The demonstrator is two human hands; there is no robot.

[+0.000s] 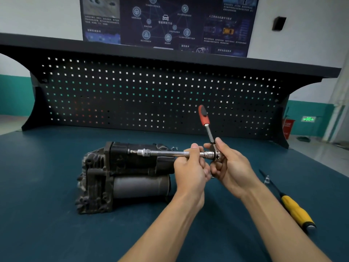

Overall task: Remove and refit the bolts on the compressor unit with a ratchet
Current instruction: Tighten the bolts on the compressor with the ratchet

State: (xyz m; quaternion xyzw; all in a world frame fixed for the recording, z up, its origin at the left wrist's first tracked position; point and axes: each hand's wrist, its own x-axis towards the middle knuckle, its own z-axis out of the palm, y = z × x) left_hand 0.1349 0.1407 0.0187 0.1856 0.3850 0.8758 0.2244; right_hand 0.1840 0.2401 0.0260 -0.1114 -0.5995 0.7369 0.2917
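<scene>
A dark, grimy compressor unit (120, 176) lies on the blue-green bench. A ratchet with a red and black handle (204, 115) stands up and away from me; its chrome extension bar (166, 153) runs level to the left, with the socket (144, 152) and bit at the top of the compressor. My left hand (188, 167) holds the extension bar from below near its right end. My right hand (229, 167) grips the ratchet head, thumb along the shaft. The bolt under the bit is too small to make out.
A yellow-handled screwdriver (294, 208) lies on the bench at the right, with a small clear piece (266, 179) beside its shaft. Small metal parts (174, 148) lie behind the compressor. A black pegboard (151, 95) closes off the back of the bench.
</scene>
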